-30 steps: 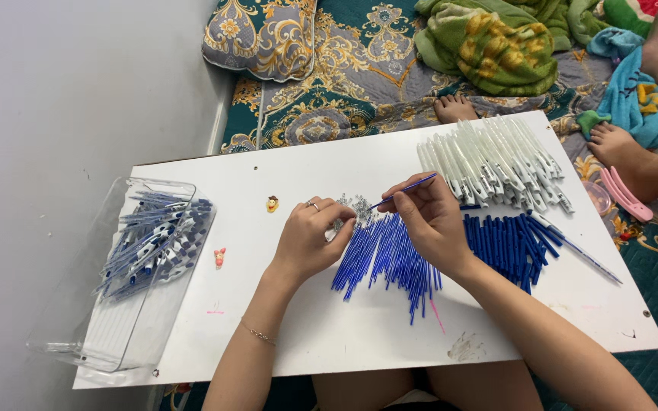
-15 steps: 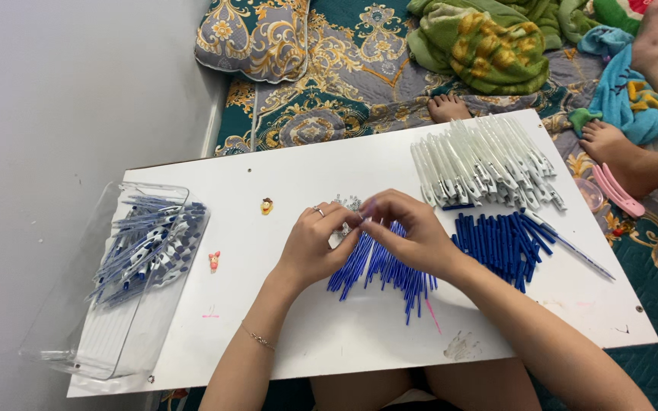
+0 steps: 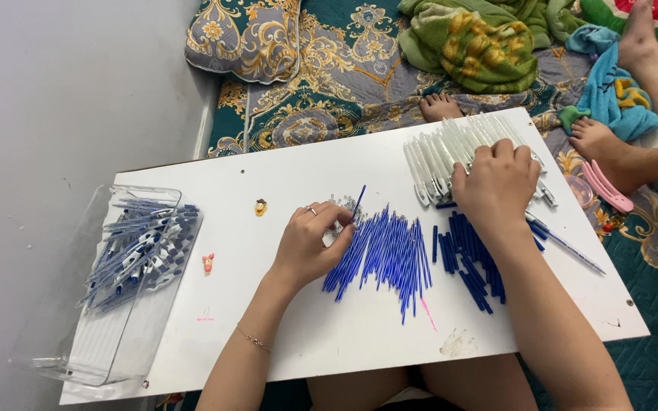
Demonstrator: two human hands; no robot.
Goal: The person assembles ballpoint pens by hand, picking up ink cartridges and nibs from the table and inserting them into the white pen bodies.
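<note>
Overhead, a person sorts pen parts on a white board (image 3: 344, 335). Left hand (image 3: 308, 242) pinches one thin blue refill (image 3: 358, 204) btwn thumb & fingers, its tip angled up toward 1 o'clock, right above the fanned pile of blue refills (image 3: 386, 255) at board centre. Right hand (image 3: 496, 183), fingers curled down, rests on the clear pen barrels (image 3: 439, 156) at 2 o'clock; whether it grips one can't be told. Dark blue caps (image 3: 470, 266) lie partly hidden under that wrist. Clear tray (image 3: 93, 342) of assembled pens (image 3: 142, 247) sits at 9 o'clock, its near end cut off by the board's edge.
</note>
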